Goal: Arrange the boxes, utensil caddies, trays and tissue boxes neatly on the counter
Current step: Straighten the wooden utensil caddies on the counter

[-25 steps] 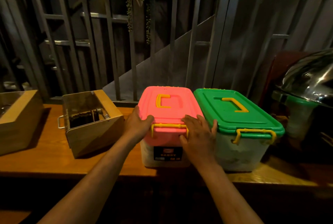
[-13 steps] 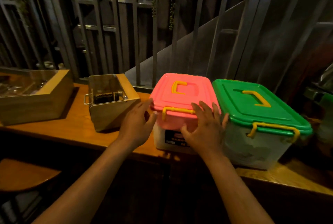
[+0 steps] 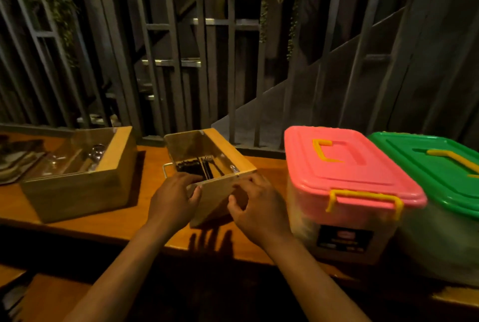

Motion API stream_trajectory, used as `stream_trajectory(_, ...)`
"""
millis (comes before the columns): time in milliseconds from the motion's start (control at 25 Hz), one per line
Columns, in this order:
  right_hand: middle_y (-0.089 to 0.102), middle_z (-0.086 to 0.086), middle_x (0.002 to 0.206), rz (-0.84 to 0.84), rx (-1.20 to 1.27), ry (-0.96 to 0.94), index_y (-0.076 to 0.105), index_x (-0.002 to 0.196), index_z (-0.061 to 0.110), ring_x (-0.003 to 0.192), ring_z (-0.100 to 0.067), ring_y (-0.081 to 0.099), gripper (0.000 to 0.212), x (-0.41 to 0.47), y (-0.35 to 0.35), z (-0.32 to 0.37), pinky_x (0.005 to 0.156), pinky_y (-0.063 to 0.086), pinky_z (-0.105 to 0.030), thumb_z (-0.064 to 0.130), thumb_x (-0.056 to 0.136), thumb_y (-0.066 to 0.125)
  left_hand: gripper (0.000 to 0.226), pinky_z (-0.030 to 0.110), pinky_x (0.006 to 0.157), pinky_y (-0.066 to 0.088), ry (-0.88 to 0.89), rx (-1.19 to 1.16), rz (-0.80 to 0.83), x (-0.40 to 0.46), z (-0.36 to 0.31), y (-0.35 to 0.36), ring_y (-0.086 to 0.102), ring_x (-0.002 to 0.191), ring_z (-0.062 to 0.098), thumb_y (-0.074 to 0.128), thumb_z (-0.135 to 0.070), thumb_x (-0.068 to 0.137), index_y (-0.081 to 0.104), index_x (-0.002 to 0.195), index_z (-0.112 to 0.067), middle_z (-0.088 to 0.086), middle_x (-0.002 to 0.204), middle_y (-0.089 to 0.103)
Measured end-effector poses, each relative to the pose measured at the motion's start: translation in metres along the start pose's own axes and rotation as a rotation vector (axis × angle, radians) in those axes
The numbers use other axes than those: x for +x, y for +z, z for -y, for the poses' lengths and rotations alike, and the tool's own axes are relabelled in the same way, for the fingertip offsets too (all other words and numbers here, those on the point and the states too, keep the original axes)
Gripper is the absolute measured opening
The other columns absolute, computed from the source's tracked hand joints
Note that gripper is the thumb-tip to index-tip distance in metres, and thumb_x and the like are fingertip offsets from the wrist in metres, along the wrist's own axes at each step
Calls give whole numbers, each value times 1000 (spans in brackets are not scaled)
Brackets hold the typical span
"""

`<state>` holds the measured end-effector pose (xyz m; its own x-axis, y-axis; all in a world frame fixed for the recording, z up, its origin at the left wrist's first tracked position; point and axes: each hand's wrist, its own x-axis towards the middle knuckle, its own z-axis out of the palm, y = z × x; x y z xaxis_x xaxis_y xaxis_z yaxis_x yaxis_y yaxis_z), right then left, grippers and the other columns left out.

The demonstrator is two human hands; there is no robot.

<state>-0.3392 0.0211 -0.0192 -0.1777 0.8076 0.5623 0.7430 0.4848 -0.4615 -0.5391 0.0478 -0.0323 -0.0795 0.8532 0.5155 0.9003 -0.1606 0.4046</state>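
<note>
One view only, from the camera on my head. It looks forward and down across the bench (image 3: 108,226), close in, with both my forearms entering from the bottom edge. My left hand (image 3: 172,198) and right hand (image 3: 259,207) sit near the centre of the frame. The far bench edge meets a wall of upright grey bars (image 3: 202,62) filling the upper half. Wide-angle bending shows at the sides. No second view shares the scene.
</note>
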Motion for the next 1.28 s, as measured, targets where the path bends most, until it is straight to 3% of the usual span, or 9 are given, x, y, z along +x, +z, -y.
stream_trajectory(120,50,5,136,96,-83,105,60,124,33,128,-17,44,43,35,51,4,100,44,-39,48,84,59,23,32,73,44,-43,-63,4,26,49,2,64,96,24,60,-27,94,70,113,-24,3,118,67)
stream_trajectory(240,35,3,152,200,-153,163,43,140,35,142,-24,27,66,72,97,23,114,27,-49,63,82,56,25,31,69,44,-34,-70,77,45,86,2,63,81,26,58,-23,94,68,117,-27,4,121,66)
stream_trajectory(360,26,-4,158,281,-333,192,33,147,31,146,-31,19,86,97,139,37,116,10,-59,79,76,43,29,39,74,52,-26,-63,86,63,115,0,63,86,25,58,-23,94,64,121,-32,2,122,64)
stream_trajectory(520,25,-2,160,267,-377,197,30,150,31,149,-29,13,82,91,148,29,117,1,-58,77,82,32,38,37,83,50,54,14,103,77,127,13,56,115,24,57,-24,94,55,132,-32,2,132,58)
stream_trajectory(720,26,11,159,275,-315,101,32,147,40,149,-17,14,75,66,111,-1,121,1,-51,74,81,41,55,45,103,41,99,32,182,97,133,30,34,138,31,55,-34,95,35,146,-37,10,152,37)
stream_trajectory(840,25,20,157,332,-185,102,35,143,47,149,-10,11,77,56,78,-30,121,-2,-48,77,73,47,68,51,115,23,113,83,270,112,139,31,10,148,31,50,-58,91,19,150,-45,8,162,14)
stream_trajectory(920,23,21,157,414,-164,119,34,143,50,150,-13,7,77,60,61,-43,120,-2,-52,74,74,55,80,52,118,13,162,159,351,119,140,33,0,150,28,36,-79,82,13,151,-47,3,164,5)
stream_trajectory(1040,19,19,159,495,-173,172,33,144,52,150,-18,5,72,68,48,-49,119,4,-57,63,80,64,99,52,118,11,191,213,375,116,135,40,5,150,27,12,-95,68,15,152,-43,3,164,10)
stream_trajectory(1280,19,14,161,403,-146,314,32,145,46,151,-19,3,64,64,47,-47,120,9,-53,42,89,64,95,53,113,20,174,287,214,79,105,53,31,141,31,16,-90,77,34,149,-29,12,154,35)
